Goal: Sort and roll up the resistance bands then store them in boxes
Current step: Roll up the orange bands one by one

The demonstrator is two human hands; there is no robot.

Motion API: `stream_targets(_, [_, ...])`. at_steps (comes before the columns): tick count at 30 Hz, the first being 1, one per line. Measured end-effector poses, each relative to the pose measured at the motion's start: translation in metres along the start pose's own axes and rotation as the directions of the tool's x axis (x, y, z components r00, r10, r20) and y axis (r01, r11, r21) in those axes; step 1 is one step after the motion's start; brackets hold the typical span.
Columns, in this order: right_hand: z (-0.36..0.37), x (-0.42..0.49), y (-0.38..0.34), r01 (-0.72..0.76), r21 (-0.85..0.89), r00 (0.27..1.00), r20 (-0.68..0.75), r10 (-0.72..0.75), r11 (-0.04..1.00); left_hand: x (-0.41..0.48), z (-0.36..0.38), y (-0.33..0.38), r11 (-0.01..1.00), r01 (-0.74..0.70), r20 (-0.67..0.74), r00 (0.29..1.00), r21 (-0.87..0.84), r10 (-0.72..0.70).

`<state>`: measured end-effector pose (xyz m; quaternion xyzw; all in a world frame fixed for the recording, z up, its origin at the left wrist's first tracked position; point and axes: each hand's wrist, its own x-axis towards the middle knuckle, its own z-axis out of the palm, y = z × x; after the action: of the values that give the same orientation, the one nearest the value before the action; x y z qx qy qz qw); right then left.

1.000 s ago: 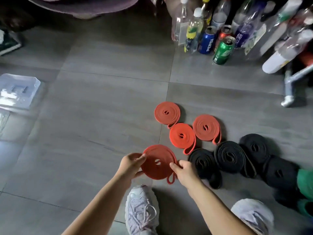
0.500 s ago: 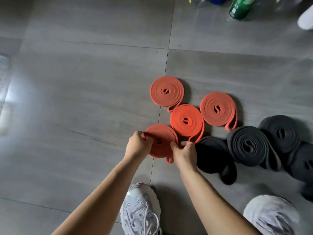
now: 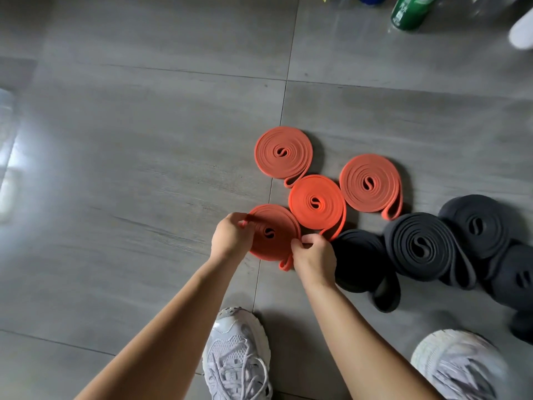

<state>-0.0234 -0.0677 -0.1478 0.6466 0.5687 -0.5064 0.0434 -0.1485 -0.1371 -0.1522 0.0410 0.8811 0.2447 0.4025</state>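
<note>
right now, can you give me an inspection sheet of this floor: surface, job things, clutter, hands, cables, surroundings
surface: grey tiled floor, glare at left
job's things: near orange roll in both hands; three other orange rolls beside it; black rolls at right
clutter: green can at top edge
grippers: left hand grips the near roll's left rim; right hand pinches its right edge by the loose tail
cables: nothing seen
surroundings: pale sneakers at bottom; no boxes in view
</note>
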Motion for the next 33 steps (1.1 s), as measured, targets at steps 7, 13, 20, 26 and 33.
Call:
stream_targets(7, [0.001, -0.001, -0.002, -0.025, 0.023, 1.000, 0.002, 0.025, 0.999, 0.003, 0.000, -0.010, 0.985, 0.031, -0.063, 0.997, -0.168, -0.042])
stream_targets(13, [-0.029, 0.002, -0.029, 0.089, -0.073, 0.996, 0.005, -0.089, 0.993, -0.021, 0.000, 0.006, 0.877, 0.003, -0.039, 0.999, -0.481, -0.025])
stream_targets(20, [-0.109, 0.046, -0.058, 0.109, -0.153, 0.978, 0.196, -0.078, 0.982, -0.020, 0.044, 0.056, 0.856, 0.019, 0.078, 0.997, -0.516, 0.024])
stream_targets(26, [-0.107, 0.053, -0.041, 0.093, -0.142, 0.972, 0.229, -0.058, 0.986, -0.011, 0.053, 0.069, 0.967, -0.075, 0.062, 0.994, -0.244, 0.093])
stream_targets(33, [-0.099, 0.062, -0.024, 0.120, -0.293, 0.990, 0.104, -0.093, 0.949, -0.003, 0.053, 0.068, 0.928, 0.082, 0.098, 0.994, -0.363, -0.050])
